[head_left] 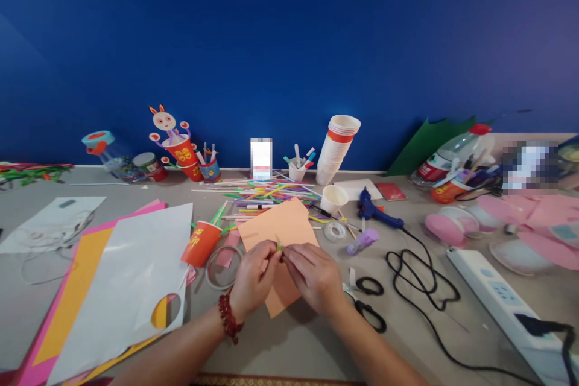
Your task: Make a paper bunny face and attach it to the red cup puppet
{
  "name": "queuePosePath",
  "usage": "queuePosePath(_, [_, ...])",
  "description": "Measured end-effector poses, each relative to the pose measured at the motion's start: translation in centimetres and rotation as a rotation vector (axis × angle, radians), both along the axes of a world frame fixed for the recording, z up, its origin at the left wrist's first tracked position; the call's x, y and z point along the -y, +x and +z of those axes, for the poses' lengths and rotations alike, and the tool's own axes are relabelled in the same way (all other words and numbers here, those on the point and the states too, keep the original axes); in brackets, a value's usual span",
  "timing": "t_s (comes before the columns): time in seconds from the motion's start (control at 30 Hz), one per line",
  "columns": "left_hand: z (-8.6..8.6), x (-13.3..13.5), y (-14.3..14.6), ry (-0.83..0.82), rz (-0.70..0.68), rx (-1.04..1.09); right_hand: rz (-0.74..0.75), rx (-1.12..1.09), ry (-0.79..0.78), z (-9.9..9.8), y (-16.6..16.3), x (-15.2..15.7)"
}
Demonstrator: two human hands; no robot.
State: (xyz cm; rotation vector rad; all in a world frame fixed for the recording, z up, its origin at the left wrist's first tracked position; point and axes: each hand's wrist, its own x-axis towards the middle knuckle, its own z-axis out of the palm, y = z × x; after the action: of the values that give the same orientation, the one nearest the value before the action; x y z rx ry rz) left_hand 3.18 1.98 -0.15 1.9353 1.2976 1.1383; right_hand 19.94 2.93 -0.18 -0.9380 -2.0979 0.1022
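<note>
My left hand [254, 276] and my right hand [317, 277] meet at the middle, fingertips pinched together on a small green piece [279, 247]. Its kind is hard to make out, since the fingers cover most of it. Beneath both hands lies a sheet of light orange paper [281, 220]. Left of my left hand are a roll of tape [208, 277] and a red paper cup [203, 243] on its side, with green strips by its rim. Black-handled scissors [371, 307] rest to the right of my right hand.
Colored sticks [271, 188] are heaped at the back, near stacked white cups [335, 148]. A blue glue gun [379, 212] trails a black cord on the right, by a power strip [493, 289]. White paper [131, 265] covers colored sheets at left. A blue wall [280, 42] bounds the table.
</note>
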Motion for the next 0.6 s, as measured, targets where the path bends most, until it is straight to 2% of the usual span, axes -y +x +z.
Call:
queuePosePath(0.23, [0.11,-0.11,-0.05,-0.024,-0.03,0.027,0.073,-0.119,-0.139,-0.1,0.41,-0.21])
queuePosePath(0.6, [0.08,0.09,-0.35,0.058,-0.077,-0.056,0.093,-0.139,-0.217,-0.32,0.59,-0.51])
